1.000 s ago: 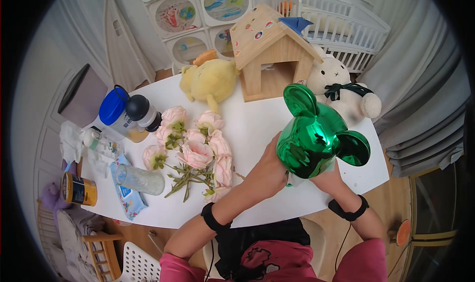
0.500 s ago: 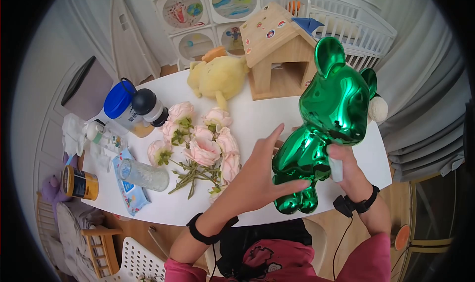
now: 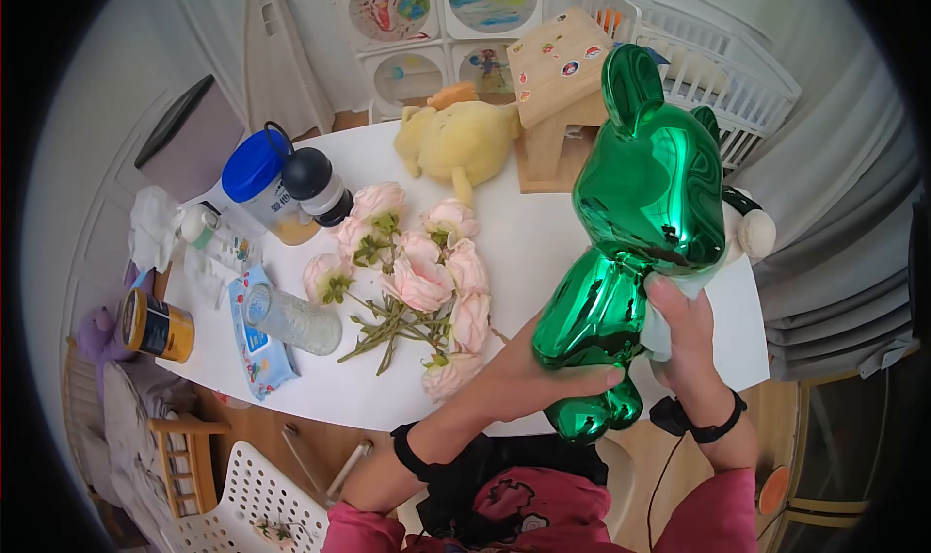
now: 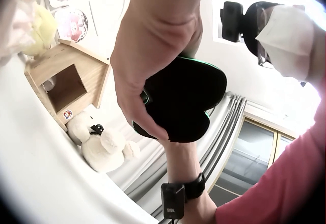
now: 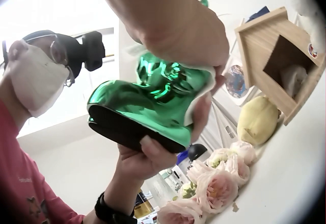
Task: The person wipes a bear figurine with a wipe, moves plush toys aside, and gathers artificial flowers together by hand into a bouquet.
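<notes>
The left hand (image 3: 529, 364) cups the green bear's (image 3: 640, 214) belly, fingers curled under it. The right hand (image 3: 679, 325) presses a white cloth (image 3: 661, 332) against the bear's back, fingers wrapped round both. The bear is held upright, off the table (image 3: 543, 243), right of the pink flowers (image 3: 417, 272). Judging by this, wiping is under way; how much remains uncleaned cannot be told.

Bright, even daylight, strong fisheye bending with black vignetted corners, sharp mirror glare on the green figurine (image 3: 648, 185), white counter (image 3: 529, 238) nearly blown out, wrist views overexposed at window and ceiling, soft shadows, near skin blurred.
</notes>
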A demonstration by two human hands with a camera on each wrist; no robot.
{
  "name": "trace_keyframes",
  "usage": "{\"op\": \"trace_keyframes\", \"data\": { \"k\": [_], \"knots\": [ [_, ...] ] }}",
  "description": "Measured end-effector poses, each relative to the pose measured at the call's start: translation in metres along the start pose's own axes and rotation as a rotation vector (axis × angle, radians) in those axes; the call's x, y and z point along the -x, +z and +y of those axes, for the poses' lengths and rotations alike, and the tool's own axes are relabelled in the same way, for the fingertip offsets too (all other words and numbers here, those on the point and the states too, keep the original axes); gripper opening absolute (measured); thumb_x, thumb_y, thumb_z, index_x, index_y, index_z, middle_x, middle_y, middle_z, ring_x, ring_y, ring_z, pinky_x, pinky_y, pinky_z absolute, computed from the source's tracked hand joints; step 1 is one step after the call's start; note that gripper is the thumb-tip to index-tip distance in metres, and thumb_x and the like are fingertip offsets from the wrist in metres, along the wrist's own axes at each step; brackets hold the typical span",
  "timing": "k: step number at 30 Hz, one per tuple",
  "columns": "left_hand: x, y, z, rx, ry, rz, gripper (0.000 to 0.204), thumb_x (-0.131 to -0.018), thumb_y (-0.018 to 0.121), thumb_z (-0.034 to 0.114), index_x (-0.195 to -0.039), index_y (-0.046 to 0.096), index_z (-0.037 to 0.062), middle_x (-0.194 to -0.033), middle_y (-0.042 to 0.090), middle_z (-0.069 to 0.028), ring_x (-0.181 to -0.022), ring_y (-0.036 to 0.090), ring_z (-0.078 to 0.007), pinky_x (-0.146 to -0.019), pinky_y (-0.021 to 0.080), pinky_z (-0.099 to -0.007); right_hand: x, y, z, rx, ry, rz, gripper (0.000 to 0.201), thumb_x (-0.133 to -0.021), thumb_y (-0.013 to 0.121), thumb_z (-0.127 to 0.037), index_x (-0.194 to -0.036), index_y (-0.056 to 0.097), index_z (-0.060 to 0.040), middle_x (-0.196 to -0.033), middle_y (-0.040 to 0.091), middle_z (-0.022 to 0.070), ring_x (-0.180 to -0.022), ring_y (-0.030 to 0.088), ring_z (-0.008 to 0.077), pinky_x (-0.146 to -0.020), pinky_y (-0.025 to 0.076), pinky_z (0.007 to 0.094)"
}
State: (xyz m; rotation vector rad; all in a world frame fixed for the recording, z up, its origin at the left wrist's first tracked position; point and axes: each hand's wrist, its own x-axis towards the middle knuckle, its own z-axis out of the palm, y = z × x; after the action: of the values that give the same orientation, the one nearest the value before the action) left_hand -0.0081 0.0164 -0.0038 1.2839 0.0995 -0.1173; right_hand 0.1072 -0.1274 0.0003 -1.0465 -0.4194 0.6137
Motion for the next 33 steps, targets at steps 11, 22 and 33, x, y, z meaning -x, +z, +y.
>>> {"op": "trace_keyframes", "data": {
  "k": [11, 22, 33],
  "knots": [
    [-0.007, 0.016, -0.029, -0.682, 0.410, 0.526, 0.097, -0.072, 0.060, -0.006, -0.152, 0.009, 0.0136, -0.135, 0.044, -0.0248, -0.111, 0.051, -0.0443, -0.087, 0.047, -0.0450, 0.009, 0.027, 0.007, 0.645, -0.156, -0.186, 0.056, -0.080, 0.074, -0.012, -0.126, 0.044, 0.0007, -0.113, 0.056, 0.0066, -0.102, 0.054, 0.0138, -0.087, 0.046, 0.0300],
    [0.008, 0.028, -0.021, -1.456, 0.309, 0.682, 0.092, -0.070, 0.072, 0.015, -0.148, 0.022, 0.0062, -0.147, 0.027, -0.0248, -0.115, 0.045, -0.0410, -0.088, 0.045, -0.0485, -0.007, 0.028, -0.001, -0.122, 0.218, 0.048, 0.042, -0.082, 0.068, -0.006, -0.121, 0.051, -0.0013, -0.108, 0.062, 0.0069, -0.098, 0.060, 0.0158, -0.084, 0.049, 0.0307],
    [0.018, -0.023, -0.004, -0.087, 0.028, 0.076, 0.106, -0.072, 0.084, 0.034, -0.146, 0.017, -0.0018, -0.139, 0.039, -0.0184, -0.119, 0.051, -0.0270, -0.100, 0.042, -0.0376, -0.004, -0.007, -0.007, -0.141, 0.195, -0.172, 0.072, -0.072, 0.077, -0.025, -0.130, 0.046, 0.0027, -0.118, 0.061, 0.0146, -0.101, 0.064, 0.0263, -0.088, 0.054, 0.0400]
  ]
}}
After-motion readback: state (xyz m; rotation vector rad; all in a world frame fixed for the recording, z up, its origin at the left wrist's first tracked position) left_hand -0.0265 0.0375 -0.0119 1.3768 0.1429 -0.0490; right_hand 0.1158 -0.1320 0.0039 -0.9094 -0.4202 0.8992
